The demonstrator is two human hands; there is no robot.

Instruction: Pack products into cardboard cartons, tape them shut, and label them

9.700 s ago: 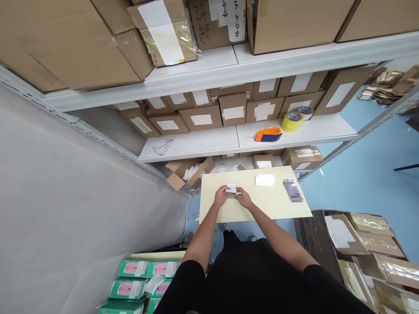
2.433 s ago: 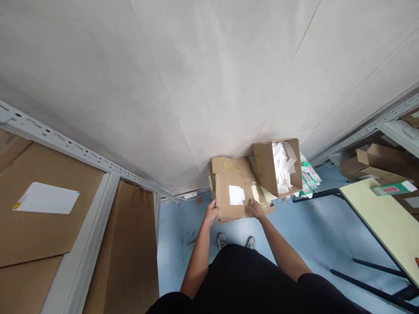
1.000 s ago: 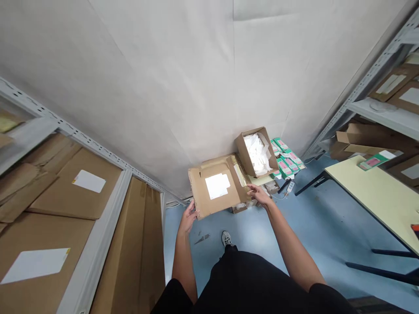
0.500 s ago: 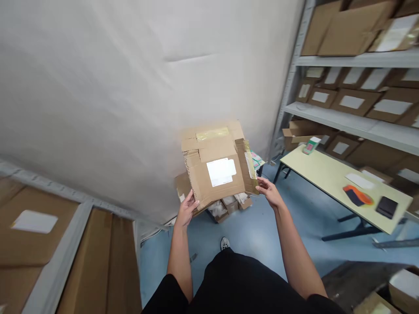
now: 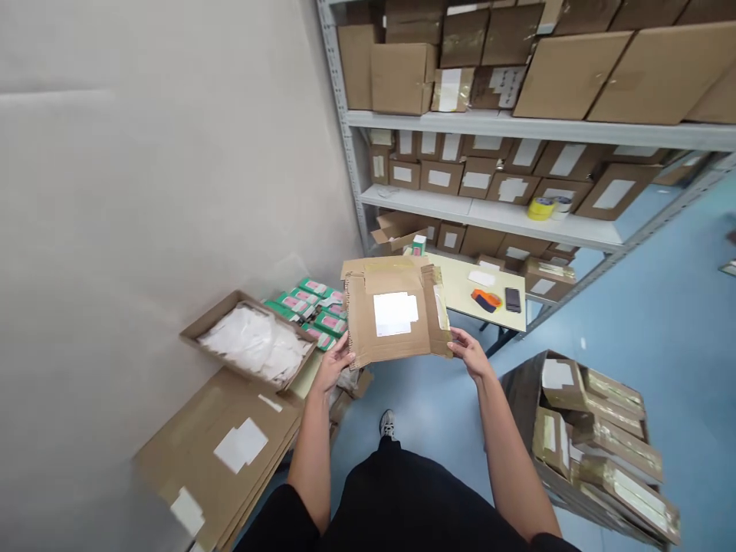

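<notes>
Between my two hands I hold up a flattened cardboard box [image 5: 396, 349] with a white label [image 5: 394, 314] on its face and strips of tape on its flaps. My left hand [image 5: 334, 364] is closed on its lower left edge, thumb in front. At the lower right corner, my right hand [image 5: 468, 353] pinches the narrow side flap. Just left of the held box lie several green and pink small boxes [image 5: 322, 320] on a table, beside an open carton [image 5: 221, 305] filled with white plastic bags.
Stacked flat cardboard [image 5: 201, 437] lies at lower left. Ahead, a pale table [image 5: 457, 295] carries an orange tape roll [image 5: 487, 297] and a black phone-like object [image 5: 513, 300]. Behind it stands a metal shelf [image 5: 483, 123] full of cartons. A large bin [image 5: 520, 383] of taped boxes stands at right.
My view has swung to the right, bringing the shelf, the pale table and the bin of boxes further into sight. Both hands still hold the flattened cardboard box, now lower in view.
</notes>
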